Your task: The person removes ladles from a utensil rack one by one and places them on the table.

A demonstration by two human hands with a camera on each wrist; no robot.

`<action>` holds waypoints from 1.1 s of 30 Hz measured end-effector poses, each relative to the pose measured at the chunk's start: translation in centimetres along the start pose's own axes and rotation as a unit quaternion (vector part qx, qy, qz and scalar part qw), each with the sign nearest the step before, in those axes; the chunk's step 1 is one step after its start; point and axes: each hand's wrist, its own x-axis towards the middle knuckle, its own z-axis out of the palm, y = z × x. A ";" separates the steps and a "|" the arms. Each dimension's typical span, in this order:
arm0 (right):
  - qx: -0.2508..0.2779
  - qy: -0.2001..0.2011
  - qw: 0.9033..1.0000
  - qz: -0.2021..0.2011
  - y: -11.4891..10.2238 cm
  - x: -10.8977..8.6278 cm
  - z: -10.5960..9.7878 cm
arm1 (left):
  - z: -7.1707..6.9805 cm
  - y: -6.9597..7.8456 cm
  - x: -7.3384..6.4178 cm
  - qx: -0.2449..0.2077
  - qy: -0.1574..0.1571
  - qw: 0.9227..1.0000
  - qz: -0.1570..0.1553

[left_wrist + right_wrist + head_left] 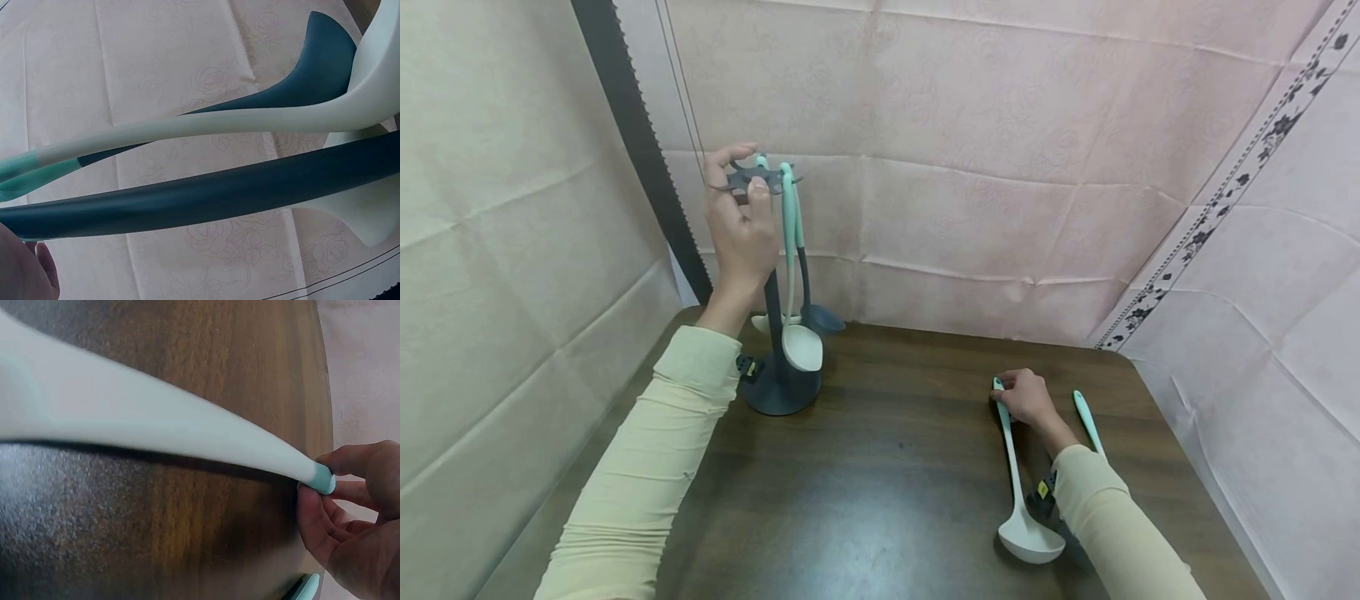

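Observation:
My left hand (741,229) grips the dark hooked top of a utensil stand (781,390), thumb in front and fingers behind. In the left wrist view only part of that hand shows, beside the dark post (206,200). From the stand hang a white spoon-like utensil (802,348), a dark blue one (823,319) and another pale one, partly hidden behind the post. Over on the right, my right hand (1028,400) pinches the mint handle end of a white ladle (1030,540). The ladle's bowl is down at the table; in the right wrist view, fingertips and thumb hold the handle tip (324,479).
Another mint-handled utensil (1088,423) lies right of the ladle, its lower part hidden by my right forearm. A brown wooden table (895,433) lies under everything. Pale cloth (940,167) hangs behind it and at both sides.

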 end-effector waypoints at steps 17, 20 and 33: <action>-0.012 -0.005 1.000 -0.003 0.0 0.1 0.1 | -0.1 -0.3 0.0 0.018 -0.001 0.999 0.027; -0.020 -0.001 1.000 -0.006 0.0 0.1 0.1 | -0.1 -0.2 -0.1 0.017 0.000 1.000 0.025; -0.010 -0.014 1.000 -0.011 0.2 0.3 0.0 | -0.1 0.2 -0.1 0.001 0.001 1.000 0.007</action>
